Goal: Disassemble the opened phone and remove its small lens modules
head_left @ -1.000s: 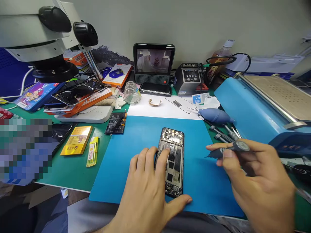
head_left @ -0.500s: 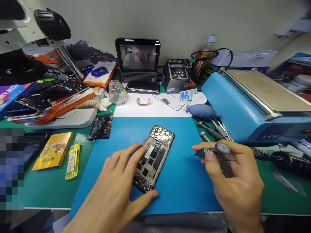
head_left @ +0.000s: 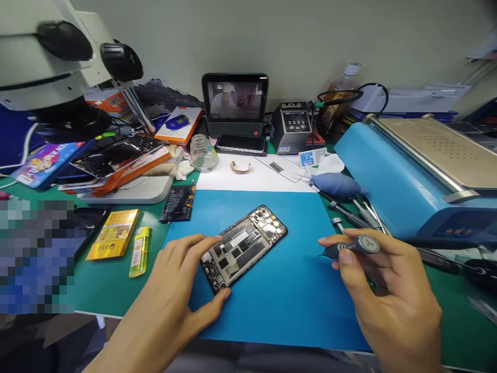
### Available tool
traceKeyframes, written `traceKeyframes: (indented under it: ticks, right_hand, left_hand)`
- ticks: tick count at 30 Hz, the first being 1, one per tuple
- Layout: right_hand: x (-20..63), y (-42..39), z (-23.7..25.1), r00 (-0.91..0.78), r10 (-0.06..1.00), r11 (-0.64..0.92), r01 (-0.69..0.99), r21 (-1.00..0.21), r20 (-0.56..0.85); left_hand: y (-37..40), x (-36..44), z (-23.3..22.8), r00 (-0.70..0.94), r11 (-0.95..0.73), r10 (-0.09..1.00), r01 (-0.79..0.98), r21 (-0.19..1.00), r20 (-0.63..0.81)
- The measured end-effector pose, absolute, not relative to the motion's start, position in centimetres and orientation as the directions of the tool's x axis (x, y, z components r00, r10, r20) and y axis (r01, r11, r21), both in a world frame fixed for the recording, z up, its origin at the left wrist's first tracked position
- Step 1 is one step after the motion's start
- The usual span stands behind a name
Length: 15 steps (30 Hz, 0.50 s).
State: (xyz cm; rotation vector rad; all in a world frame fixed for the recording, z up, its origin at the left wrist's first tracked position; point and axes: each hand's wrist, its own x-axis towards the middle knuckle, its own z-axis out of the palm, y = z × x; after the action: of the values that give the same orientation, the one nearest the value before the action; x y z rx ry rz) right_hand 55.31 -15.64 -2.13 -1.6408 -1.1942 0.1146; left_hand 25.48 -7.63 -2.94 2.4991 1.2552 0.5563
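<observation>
A smartphone (head_left: 245,247) with its back off lies tilted on the blue mat (head_left: 272,311), its circuit board and inner metal frame bare. My left hand (head_left: 178,282) spans its lower end, fingers at the upper long edge and thumb by the bottom corner. In my right hand (head_left: 388,290), to the right of the phone, a small grey screwdriver (head_left: 351,247) is pinched between thumb and fingers. Its tip points left and stays clear of the phone. A dark phone battery (head_left: 177,203) rests at the mat's upper left corner.
A glass jar (head_left: 202,154) and a curved flex cable (head_left: 240,167) stand behind the mat. On the right are a blue air blower (head_left: 337,184), several tools and a blue heating machine (head_left: 392,181). A microscope (head_left: 58,67) overhangs the left; yellow packets (head_left: 114,234) lie below.
The phone has turned clockwise under my left hand, its top end swinging right. My right hand keeps the screwdriver in much the same pose. The whole view has shifted, with the background moving right.
</observation>
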Motion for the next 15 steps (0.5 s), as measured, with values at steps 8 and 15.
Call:
traceKeyframes:
  ticks: [8, 15]
  right_hand:
    - [55.48, -15.51, -2.80, 0.557, 0.694, -0.012, 0.643, -0.766, 0.456]
    - [55.43, -15.60, -2.85, 0.564, 0.688, -0.028, 0.649, -0.760, 0.456]
  left_hand:
    - [-7.22, 25.85, -2.12, 0.512, -0.486, 0.847, 0.643, 0.592, 0.139]
    - [-7.30, 25.72, -2.26, 0.488, -0.432, 0.866, 0.619, 0.655, 0.111]
